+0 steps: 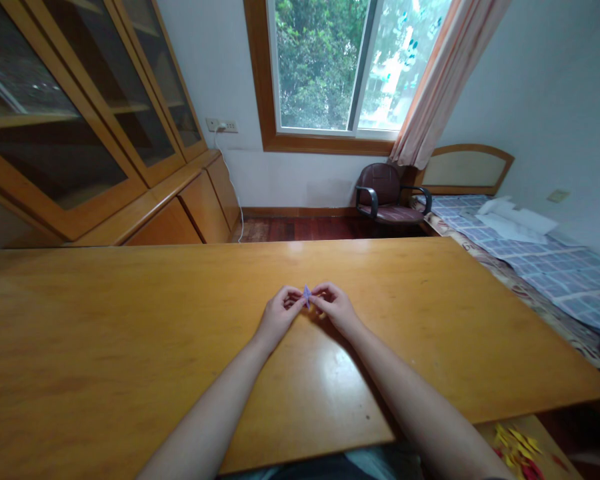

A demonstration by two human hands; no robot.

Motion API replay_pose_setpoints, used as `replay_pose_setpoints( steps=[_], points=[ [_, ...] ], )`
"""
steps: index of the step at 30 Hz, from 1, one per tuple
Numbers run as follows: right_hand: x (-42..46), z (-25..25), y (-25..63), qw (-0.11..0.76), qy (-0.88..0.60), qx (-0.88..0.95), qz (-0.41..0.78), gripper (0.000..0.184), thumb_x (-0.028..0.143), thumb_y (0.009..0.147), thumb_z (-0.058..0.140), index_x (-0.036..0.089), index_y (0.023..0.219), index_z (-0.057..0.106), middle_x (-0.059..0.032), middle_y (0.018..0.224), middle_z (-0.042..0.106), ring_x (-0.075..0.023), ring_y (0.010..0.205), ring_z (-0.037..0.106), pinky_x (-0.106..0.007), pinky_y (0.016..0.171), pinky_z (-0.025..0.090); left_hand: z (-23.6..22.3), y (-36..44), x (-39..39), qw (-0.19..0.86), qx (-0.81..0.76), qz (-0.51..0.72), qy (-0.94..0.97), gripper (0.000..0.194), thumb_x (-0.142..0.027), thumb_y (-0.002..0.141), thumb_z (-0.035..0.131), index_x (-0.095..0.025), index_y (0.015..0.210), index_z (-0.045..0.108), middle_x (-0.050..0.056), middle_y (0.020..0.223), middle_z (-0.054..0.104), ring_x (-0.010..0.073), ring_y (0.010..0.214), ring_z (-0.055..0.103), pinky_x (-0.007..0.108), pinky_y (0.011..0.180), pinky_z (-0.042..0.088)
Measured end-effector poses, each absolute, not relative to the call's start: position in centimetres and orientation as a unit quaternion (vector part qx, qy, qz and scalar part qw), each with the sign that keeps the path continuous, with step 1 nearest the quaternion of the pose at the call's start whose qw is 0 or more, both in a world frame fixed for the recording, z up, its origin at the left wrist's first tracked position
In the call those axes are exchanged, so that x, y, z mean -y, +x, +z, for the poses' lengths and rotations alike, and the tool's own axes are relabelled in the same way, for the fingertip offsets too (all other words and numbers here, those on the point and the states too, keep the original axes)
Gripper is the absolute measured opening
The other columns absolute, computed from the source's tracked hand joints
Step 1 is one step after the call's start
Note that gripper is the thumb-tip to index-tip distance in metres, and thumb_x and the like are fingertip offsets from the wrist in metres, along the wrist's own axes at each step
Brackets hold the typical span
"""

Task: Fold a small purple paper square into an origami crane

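A tiny purple folded paper piece (307, 295) is pinched between both of my hands just above the wooden table (130, 320), near its middle. My left hand (280, 312) has its fingers curled and closed on the left side of the piece. On the right side my right hand (334, 307) grips it the same way, fingertips pressed together. Both forearms reach in from the near edge of the table.
A box (517, 450) with several yellow and red paper pieces sits low at the right, beside the table's corner. Glass-door wooden cabinets (105, 133) line the left wall. A dark office chair (387, 195) and a bed (545, 260) stand beyond the table under the window.
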State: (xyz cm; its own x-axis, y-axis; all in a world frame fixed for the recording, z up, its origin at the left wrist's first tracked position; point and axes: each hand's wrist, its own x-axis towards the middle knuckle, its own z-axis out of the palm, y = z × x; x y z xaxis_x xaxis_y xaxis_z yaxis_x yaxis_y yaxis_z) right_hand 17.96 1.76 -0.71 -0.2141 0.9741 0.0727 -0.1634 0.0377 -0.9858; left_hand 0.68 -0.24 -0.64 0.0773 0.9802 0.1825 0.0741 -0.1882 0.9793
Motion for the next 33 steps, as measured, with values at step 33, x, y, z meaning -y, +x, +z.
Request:
replay_pose_setpoints(
  steps=[33],
  points=[
    [-1.6, -0.4, 18.1, 0.481, -0.366, 0.546, 0.581, 0.031, 0.044, 0.071, 0.079, 0.020, 0.084, 0.066, 0.0005, 0.072, 0.066, -0.0129, 0.057, 0.058, -0.024, 0.053, 0.046, 0.2, 0.8, 0.4, 0.502, -0.458, 0.513, 0.524, 0.032, -0.042, 0.072, 0.076, -0.018, 0.086, 0.062, 0.003, 0.083, 0.072, 0.0175, 0.074, 0.070, 0.030, 0.073, 0.056]
  ],
)
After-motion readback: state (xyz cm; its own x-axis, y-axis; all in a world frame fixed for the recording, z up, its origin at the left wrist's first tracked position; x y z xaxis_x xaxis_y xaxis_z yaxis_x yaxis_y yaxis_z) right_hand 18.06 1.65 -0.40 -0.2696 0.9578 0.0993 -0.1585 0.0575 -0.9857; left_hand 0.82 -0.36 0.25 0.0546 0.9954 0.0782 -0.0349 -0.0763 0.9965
